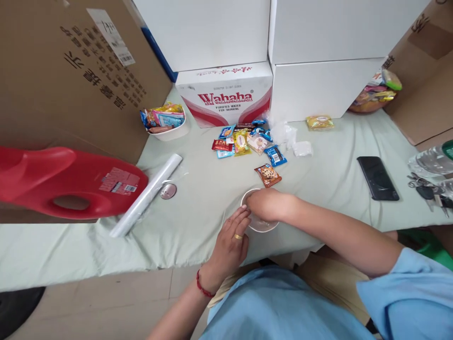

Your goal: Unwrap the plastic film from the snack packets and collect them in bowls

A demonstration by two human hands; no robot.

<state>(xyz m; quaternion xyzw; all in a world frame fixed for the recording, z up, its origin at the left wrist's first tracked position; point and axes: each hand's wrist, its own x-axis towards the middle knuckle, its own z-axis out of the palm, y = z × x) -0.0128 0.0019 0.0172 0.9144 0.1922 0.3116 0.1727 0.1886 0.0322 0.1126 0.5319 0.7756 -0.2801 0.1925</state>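
A small white plastic tub [262, 231] stands near the front edge of the table, with something clear, like thin plastic, at its bottom. My right hand [267, 204] reaches down inside it, and its fingers are hidden by the hand itself and the wall. With its fingers over the left rim, my left hand [231, 233] holds the tub; a gold ring is on one finger. Just behind the tub lies a brown cookie packet [268, 175]. Beyond that is a pile of small wrapped snacks, among them a blue packet [275, 155], a yellow packet [242, 142] and a red packet [222, 145].
Crumpled clear plastic [284, 134] lies right of the pile. A white tub of snacks [170, 134] stands back left, near a plastic film roll [148, 193], a round tin [168, 191] and a red jug [116, 186]. Right are a phone [378, 178] and keys [426, 192]. Boxes [226, 94] line the back.
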